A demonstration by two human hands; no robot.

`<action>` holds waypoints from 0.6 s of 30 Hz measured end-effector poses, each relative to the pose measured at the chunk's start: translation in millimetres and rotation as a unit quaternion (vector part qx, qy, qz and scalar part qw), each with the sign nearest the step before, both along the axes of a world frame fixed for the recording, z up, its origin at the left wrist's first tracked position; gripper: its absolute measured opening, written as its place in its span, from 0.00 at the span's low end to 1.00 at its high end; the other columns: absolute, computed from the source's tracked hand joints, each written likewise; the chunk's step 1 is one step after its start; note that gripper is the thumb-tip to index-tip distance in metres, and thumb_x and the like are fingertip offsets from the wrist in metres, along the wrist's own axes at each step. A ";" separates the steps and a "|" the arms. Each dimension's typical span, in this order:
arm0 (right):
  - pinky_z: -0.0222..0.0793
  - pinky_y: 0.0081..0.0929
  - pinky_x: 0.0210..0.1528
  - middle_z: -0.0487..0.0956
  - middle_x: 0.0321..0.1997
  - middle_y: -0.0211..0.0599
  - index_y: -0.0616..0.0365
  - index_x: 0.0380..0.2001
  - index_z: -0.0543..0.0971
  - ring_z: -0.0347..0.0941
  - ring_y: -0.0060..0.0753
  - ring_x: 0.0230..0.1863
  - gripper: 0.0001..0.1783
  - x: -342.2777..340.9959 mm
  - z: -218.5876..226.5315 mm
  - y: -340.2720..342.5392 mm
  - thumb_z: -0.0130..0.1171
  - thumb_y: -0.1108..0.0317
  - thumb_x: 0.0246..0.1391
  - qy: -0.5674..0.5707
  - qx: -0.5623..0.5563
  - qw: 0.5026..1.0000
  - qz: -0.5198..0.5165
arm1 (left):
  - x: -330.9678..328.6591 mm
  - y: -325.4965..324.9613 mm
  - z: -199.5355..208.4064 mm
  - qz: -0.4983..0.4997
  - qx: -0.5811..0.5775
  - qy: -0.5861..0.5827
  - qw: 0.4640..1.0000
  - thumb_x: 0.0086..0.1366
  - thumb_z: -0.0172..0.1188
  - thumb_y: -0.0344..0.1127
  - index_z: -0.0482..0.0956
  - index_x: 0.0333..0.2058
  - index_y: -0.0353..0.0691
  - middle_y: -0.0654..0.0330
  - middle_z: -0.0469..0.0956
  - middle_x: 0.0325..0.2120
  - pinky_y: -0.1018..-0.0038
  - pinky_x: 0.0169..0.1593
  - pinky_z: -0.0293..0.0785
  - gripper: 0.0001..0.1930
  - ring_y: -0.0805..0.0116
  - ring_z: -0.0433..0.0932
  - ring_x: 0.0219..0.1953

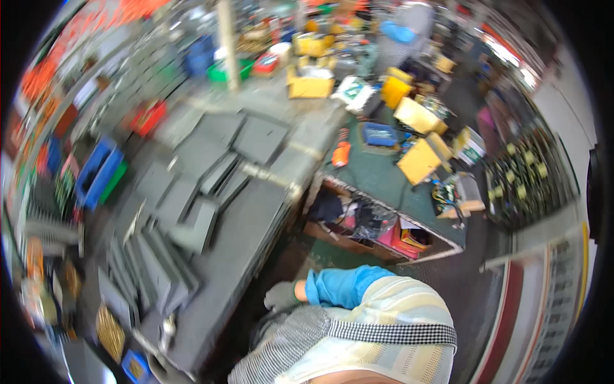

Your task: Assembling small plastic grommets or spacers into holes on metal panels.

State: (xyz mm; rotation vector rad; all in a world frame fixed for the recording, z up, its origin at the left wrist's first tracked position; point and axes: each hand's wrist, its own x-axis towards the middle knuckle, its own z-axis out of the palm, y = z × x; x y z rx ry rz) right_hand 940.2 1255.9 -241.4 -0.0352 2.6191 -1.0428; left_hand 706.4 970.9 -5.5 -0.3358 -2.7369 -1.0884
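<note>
My right hand, in a grey glove below a blue sleeve cover, is held across in front of my body, beside the right edge of the long grey table. Its fingers are blurred and point down, and I see nothing certain in them. A greyish rounded shape at the lower edge, by the table's near end, may be my left hand; its fingers do not show. On the table stand several dark grey panels, leaning together on edge. More flat grey panels lie farther back.
A green-topped bench at the right carries yellow boxes, a blue tray and an orange-handled tool. Its open shelf holds bags and boxes. Blue crate at left; rack of dark parts at far right.
</note>
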 end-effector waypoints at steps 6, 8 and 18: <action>0.73 0.45 0.59 0.82 0.53 0.49 0.58 0.50 0.82 0.76 0.54 0.56 0.23 -12.1 46.6 -21.3 0.59 0.54 0.58 0.011 -0.025 1.000 -0.004 | 22.4 -77.5 -44.6 0.050 0.040 -0.018 0.998 0.64 0.66 0.34 0.80 0.56 0.36 0.50 0.83 0.49 0.65 0.56 0.76 0.22 0.59 0.81 0.52; 0.71 0.42 0.61 0.81 0.55 0.50 0.59 0.52 0.81 0.76 0.53 0.58 0.22 -9.0 38.1 -38.3 0.60 0.56 0.61 -0.009 -0.055 0.998 -0.035 | 51.5 -78.9 -27.7 0.024 0.034 0.062 0.997 0.63 0.66 0.36 0.84 0.49 0.42 0.50 0.84 0.45 0.65 0.54 0.77 0.16 0.54 0.83 0.48; 0.71 0.41 0.61 0.81 0.57 0.45 0.53 0.54 0.81 0.76 0.50 0.59 0.22 -24.8 22.7 -222.8 0.62 0.55 0.60 -0.068 0.026 0.987 0.146 | 182.9 -284.3 -69.8 0.108 0.015 -0.001 0.994 0.63 0.67 0.36 0.81 0.49 0.41 0.54 0.81 0.51 0.61 0.56 0.76 0.16 0.50 0.79 0.53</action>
